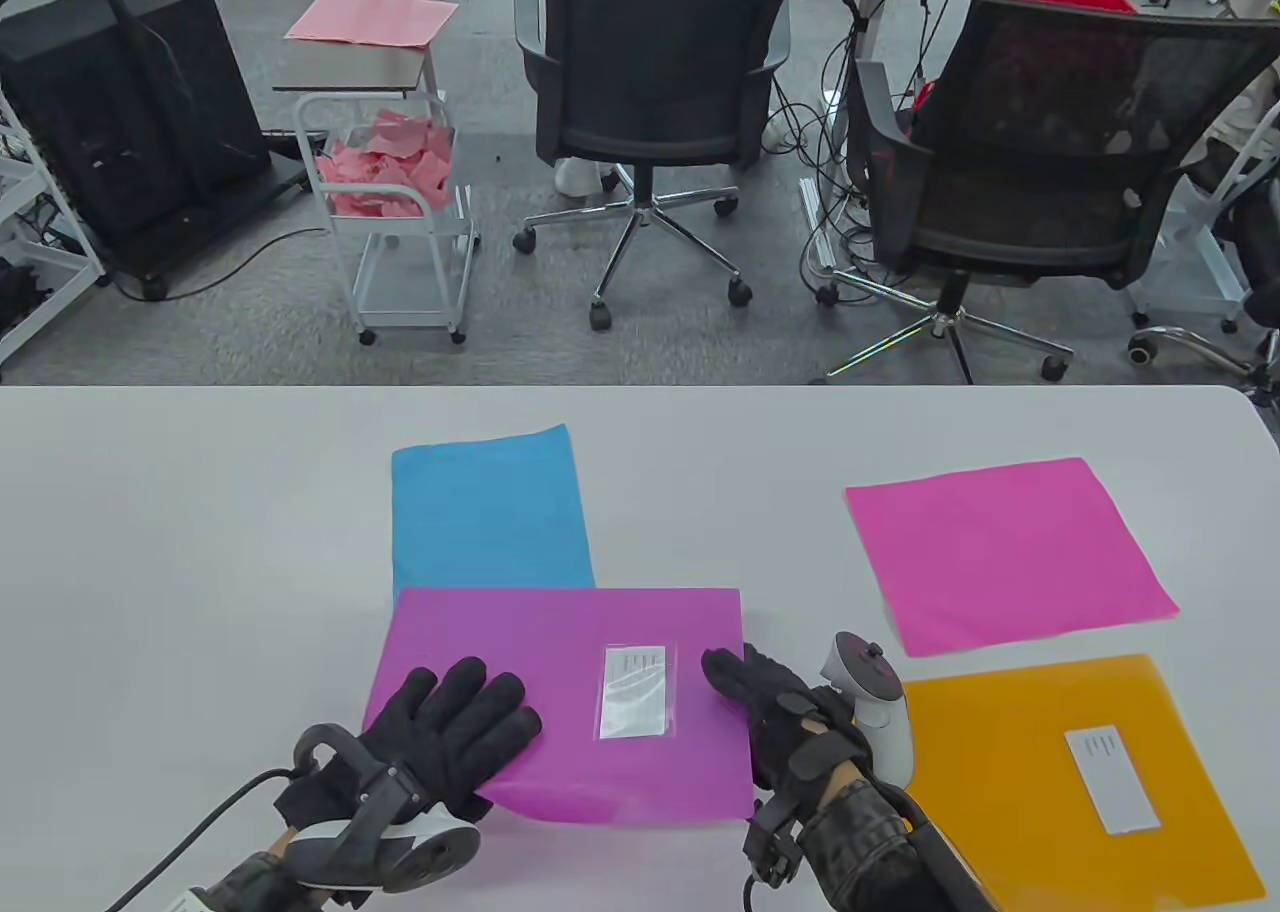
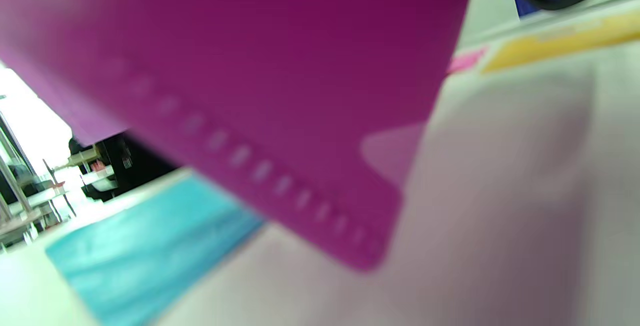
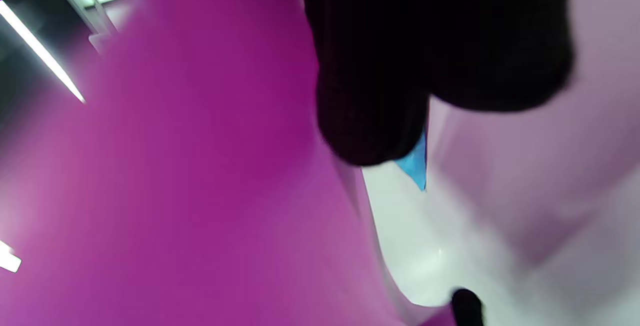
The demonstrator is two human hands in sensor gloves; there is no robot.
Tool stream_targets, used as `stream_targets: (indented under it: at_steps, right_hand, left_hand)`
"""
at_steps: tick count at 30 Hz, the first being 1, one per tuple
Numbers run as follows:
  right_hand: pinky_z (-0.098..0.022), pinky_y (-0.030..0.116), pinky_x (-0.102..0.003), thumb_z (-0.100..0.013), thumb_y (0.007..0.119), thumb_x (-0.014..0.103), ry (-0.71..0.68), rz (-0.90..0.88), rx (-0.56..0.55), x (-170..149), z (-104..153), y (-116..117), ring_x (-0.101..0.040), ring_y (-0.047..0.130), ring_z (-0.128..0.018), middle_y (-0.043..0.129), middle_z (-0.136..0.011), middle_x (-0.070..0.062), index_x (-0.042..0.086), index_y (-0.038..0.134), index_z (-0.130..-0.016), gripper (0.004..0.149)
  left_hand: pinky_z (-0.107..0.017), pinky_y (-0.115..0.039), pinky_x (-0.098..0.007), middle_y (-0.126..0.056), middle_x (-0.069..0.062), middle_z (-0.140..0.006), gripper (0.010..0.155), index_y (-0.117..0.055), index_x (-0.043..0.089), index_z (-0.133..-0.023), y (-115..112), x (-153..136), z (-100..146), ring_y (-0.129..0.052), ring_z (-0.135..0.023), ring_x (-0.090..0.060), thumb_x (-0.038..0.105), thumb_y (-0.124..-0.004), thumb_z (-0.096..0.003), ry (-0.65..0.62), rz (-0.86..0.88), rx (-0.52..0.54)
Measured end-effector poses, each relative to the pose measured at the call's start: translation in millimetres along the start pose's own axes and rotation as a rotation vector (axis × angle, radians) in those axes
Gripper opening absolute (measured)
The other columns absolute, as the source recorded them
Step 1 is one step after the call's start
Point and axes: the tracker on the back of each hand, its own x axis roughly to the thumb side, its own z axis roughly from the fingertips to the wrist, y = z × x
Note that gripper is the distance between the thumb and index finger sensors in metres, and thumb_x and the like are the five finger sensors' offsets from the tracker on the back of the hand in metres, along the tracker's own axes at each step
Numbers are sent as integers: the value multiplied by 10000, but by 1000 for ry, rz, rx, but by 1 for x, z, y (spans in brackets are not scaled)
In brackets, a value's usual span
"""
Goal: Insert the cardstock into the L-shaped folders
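While my left hand (image 1: 455, 727) lies flat with fingers spread on the purple folder (image 1: 560, 692), my right hand (image 1: 775, 707) pinches its right edge, lifting it a bit I think. That folder's at the near middle of the surface (image 1: 200, 552), overlapping the blue cardstock (image 1: 490, 512); pink cardstock (image 1: 1005, 552) and orange folder (image 1: 1070, 772) sit right. If my pinch grabs both layers, it won't open and just slides.
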Motion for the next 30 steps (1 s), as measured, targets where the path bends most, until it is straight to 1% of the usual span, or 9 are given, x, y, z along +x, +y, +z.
stream_targets:
  at_steps: [1,3,5,7,9,10,14,17,30]
  right_hand:
    - [-136,933,-311,-504,649,363,30,-9,-28,-5,-1,-4,-199,1064,-267,928,-613,-191,1,439,-902,578]
    - [-114,933,-316,-488,664,348,92,78,-43,-11,-3,-9,-211,1066,-244,939,-582,-209,14,500,-881,542]
    - [-127,934,-316,-490,662,350,110,97,-3,-15,-7,-10,-208,1065,-254,935,-591,-211,28,516,-878,525]
    - [-129,930,-329,-486,669,350,145,141,0,-19,-10,-10,-227,1061,-254,935,-596,-219,38,538,-871,512]
    - [-134,933,-332,-483,672,357,185,175,2,-24,-12,-11,-227,1066,-260,942,-605,-204,47,570,-849,490]
    - [-140,935,-336,-484,672,359,226,169,12,-27,-12,-11,-231,1068,-273,942,-613,-199,44,574,-841,485]
    - [-149,939,-356,-479,689,358,349,238,-30,-33,-10,-18,-240,1076,-295,960,-583,-196,6,609,-795,480]
    - [-159,942,-356,-478,686,369,421,329,-52,-36,-11,-24,-237,1077,-309,964,-576,-187,-8,610,-783,490]
    - [-132,940,-345,-478,677,378,472,341,-64,-35,-9,-24,-229,1070,-264,971,-530,-180,-33,579,-800,531]
  left_hand:
    - [-717,-634,-646,-307,-83,-1176,956,-70,327,-1025,-10,3,-1,-596,-1097,-450,640,-703,-381,-15,55,-124]
    - [-708,-629,-666,-329,-127,-1166,979,-84,311,-1039,-21,10,-3,-604,-1091,-459,640,-721,-373,-93,233,-277]
    - [-682,-667,-659,-380,-177,-1142,961,-183,297,-1058,-25,19,-5,-646,-1049,-495,631,-761,-367,-86,304,-333]
    - [-651,-730,-620,-436,-223,-1102,1055,-250,231,-1062,-25,26,-7,-708,-1002,-486,761,-767,-311,-95,234,-392]
    - [-580,-831,-555,-604,-214,-1037,1067,-391,192,-1048,-23,31,-8,-875,-896,-436,801,-766,-257,-57,144,-275]
    - [-541,-873,-524,-670,-209,-1001,1057,-455,174,-1031,-23,33,-8,-936,-839,-415,803,-779,-245,-57,123,-253]
    - [-509,-915,-486,-735,-204,-955,1007,-524,136,-1001,-30,39,-11,-976,-786,-391,768,-803,-268,-81,139,-316]
    - [-542,-892,-503,-681,-218,-984,959,-509,145,-1012,-36,38,-12,-902,-823,-424,725,-788,-301,-117,218,-384]
    - [-623,-834,-520,-589,-192,-1042,820,-497,190,-1028,-39,30,-12,-767,-909,-436,620,-722,-368,-147,315,-507]
